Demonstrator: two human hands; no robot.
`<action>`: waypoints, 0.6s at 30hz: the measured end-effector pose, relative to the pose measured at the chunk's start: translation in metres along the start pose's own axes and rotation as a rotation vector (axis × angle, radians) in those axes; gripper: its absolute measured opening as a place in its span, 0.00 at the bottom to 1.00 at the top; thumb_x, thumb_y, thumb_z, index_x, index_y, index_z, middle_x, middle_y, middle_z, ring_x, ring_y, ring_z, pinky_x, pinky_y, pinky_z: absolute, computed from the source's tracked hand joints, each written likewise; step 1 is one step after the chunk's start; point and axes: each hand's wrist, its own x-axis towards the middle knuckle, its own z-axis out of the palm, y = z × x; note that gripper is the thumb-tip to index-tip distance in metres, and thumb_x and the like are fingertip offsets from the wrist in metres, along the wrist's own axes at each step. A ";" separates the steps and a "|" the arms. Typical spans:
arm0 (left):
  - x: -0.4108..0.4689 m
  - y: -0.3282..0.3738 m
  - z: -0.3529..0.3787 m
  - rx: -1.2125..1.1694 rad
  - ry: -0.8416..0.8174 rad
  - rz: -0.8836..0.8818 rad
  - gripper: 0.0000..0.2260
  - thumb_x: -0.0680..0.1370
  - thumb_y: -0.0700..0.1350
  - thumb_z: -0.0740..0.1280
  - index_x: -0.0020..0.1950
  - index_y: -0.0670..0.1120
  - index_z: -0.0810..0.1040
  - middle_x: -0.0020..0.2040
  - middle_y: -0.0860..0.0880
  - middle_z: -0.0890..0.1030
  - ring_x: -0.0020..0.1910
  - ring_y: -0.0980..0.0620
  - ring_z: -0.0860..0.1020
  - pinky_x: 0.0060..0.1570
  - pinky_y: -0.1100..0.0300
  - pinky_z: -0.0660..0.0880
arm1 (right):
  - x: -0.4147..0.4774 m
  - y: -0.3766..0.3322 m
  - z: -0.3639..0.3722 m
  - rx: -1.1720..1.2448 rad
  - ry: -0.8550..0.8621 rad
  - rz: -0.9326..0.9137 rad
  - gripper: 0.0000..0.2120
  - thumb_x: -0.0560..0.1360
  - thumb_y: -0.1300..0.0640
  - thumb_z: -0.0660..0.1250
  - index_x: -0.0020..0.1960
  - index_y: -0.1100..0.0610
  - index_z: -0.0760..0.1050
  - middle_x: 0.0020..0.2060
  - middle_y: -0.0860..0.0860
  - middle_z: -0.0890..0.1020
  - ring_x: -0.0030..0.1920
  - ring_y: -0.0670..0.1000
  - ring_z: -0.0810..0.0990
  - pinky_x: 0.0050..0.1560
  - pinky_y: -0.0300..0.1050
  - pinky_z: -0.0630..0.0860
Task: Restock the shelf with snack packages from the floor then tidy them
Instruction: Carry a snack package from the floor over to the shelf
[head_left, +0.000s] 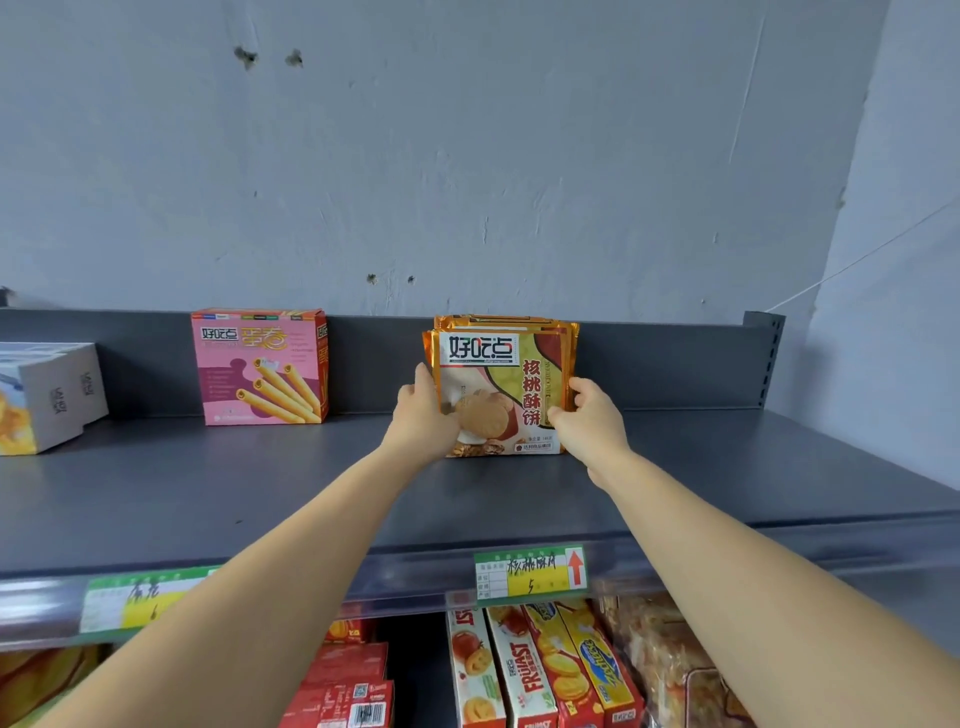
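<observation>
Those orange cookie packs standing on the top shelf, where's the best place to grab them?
Take the orange cookie packs by their two upright side edges, from the front, one hand per side, as the left hand and right hand do. Several thin packs stand face-forward, one behind another, on the shelf, so gripping both sides likely keeps them together.

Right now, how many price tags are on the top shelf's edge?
2. One price tag sits below the cookie packs; the other is farther left, partly covered by an arm. More may lie out of view.
</observation>
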 end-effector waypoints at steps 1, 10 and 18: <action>-0.001 0.000 -0.001 0.051 0.017 0.036 0.24 0.77 0.40 0.63 0.71 0.49 0.61 0.65 0.43 0.67 0.62 0.42 0.71 0.56 0.49 0.73 | -0.005 -0.001 -0.003 -0.048 0.006 0.000 0.23 0.79 0.58 0.64 0.73 0.55 0.64 0.66 0.53 0.74 0.64 0.54 0.74 0.58 0.48 0.74; -0.027 0.011 -0.011 0.522 0.032 0.326 0.18 0.77 0.47 0.63 0.67 0.49 0.72 0.68 0.44 0.68 0.68 0.42 0.64 0.67 0.43 0.61 | -0.070 -0.010 -0.036 -0.369 0.144 0.026 0.20 0.78 0.53 0.64 0.69 0.52 0.70 0.67 0.51 0.75 0.65 0.52 0.74 0.62 0.48 0.72; -0.085 0.028 -0.004 0.473 -0.189 0.684 0.19 0.78 0.48 0.64 0.68 0.43 0.72 0.65 0.42 0.73 0.65 0.41 0.69 0.61 0.47 0.71 | -0.163 -0.009 -0.067 -0.578 0.250 0.171 0.20 0.77 0.51 0.65 0.68 0.53 0.72 0.67 0.50 0.75 0.65 0.52 0.74 0.63 0.47 0.71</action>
